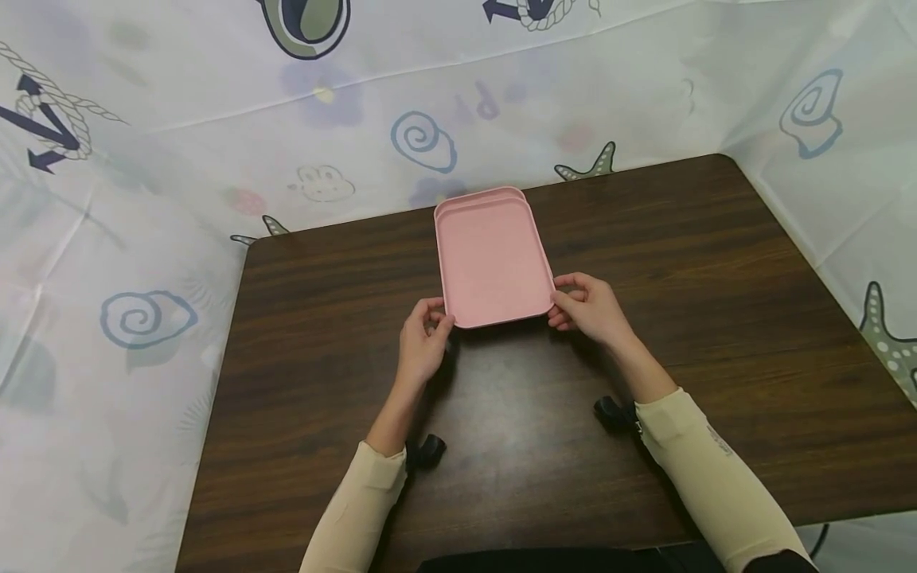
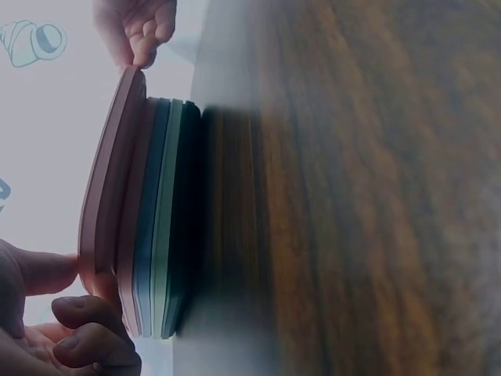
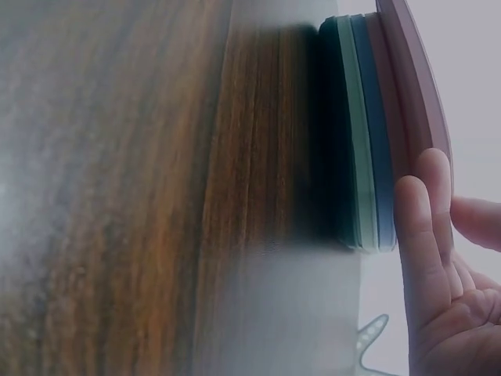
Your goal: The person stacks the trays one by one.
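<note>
A pink rectangular tray [image 1: 494, 263] with a raised rim lies uppermost on a stack at the table's back middle. My left hand [image 1: 424, 338] pinches its near left corner between thumb and fingers; my right hand [image 1: 587, 309] grips the near right corner likewise. In the left wrist view, the top tray tilts slightly, its near edge raised off the stack. Under it are another pink tray [image 2: 135, 227], a blue tray [image 2: 149, 211], a light green tray [image 2: 165, 211] and a very dark one [image 2: 184, 211] at the bottom. The head view hides these lower trays.
The stack stands on a dark wood-grain table [image 1: 322, 382], close to its back edge. A white patterned cloth [image 1: 215, 95] hangs behind and at the sides. Black wrist devices [image 1: 427, 452] sit by both cream sleeves [image 1: 358, 501].
</note>
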Available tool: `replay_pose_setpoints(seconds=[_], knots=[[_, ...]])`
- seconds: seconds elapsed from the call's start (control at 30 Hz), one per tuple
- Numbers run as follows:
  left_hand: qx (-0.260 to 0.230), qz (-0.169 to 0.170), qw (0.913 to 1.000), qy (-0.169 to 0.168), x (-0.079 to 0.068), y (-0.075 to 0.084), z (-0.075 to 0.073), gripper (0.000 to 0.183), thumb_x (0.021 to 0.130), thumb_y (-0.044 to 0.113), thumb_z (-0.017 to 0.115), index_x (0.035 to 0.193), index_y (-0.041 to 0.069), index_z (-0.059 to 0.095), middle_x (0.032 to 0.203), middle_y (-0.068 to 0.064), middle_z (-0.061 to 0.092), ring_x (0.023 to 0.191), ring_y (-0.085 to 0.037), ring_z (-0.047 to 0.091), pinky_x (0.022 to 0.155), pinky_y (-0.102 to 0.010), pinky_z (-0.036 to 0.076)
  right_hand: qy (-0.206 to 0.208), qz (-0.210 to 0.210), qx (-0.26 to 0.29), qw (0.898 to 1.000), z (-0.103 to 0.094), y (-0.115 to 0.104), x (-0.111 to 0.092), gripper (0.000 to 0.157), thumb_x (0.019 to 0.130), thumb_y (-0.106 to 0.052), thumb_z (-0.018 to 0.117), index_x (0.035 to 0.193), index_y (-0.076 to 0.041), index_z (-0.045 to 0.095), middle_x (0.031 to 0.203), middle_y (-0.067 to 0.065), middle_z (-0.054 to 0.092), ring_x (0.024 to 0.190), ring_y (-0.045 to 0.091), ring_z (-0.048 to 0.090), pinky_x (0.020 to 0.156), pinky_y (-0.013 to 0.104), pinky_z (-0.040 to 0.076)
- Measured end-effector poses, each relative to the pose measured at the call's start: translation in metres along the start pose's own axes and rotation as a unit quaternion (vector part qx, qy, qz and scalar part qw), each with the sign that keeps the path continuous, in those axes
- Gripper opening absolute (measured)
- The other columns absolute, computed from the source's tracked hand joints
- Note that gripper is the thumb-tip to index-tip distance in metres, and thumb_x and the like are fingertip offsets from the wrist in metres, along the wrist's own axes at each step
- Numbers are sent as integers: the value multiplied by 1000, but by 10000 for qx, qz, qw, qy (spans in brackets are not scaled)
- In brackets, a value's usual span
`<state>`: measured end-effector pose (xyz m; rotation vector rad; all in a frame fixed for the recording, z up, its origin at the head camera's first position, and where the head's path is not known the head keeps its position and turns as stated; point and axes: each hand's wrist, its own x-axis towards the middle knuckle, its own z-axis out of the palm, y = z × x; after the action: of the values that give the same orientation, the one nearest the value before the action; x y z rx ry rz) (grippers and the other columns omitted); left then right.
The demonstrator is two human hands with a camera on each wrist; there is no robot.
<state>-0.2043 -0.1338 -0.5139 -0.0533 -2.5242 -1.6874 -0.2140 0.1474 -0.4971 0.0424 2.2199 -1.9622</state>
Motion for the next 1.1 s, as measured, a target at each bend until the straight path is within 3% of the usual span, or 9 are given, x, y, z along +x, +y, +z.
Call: replay_pose_setpoints(seconds=[0.53, 0.83, 1.1], knots=[[266, -68, 9989, -371, 6, 1, -4, 40, 95, 8, 61, 135, 10, 57, 92, -7, 62, 52, -9, 44, 48, -23, 37, 167, -38, -33, 9998, 2, 2, 10, 36, 98, -9, 59, 131, 5, 52, 87, 27, 68, 66, 20, 70, 64, 37, 58], [471, 112, 9979, -428, 10, -1, -3, 38, 97, 5, 55, 135, 9, 57, 89, -10, 62, 54, -11, 46, 51, -25, 36, 223, -35, 77, 9997, 3, 0, 11, 38, 99, -7, 58, 134, 4, 51, 95, 34, 65, 67, 20, 69, 63, 34, 57], [542, 116, 9967, -590, 15, -1, -4, 41, 97, 6, 54, 137, 9, 55, 90, -10, 63, 53, -9, 45, 51, -25, 34, 295, -34, 81, 9995, 3, 0, 18, 40, 99, -9, 58, 136, 2, 51, 95, 33, 63, 65, 17, 67, 64, 34, 57]])
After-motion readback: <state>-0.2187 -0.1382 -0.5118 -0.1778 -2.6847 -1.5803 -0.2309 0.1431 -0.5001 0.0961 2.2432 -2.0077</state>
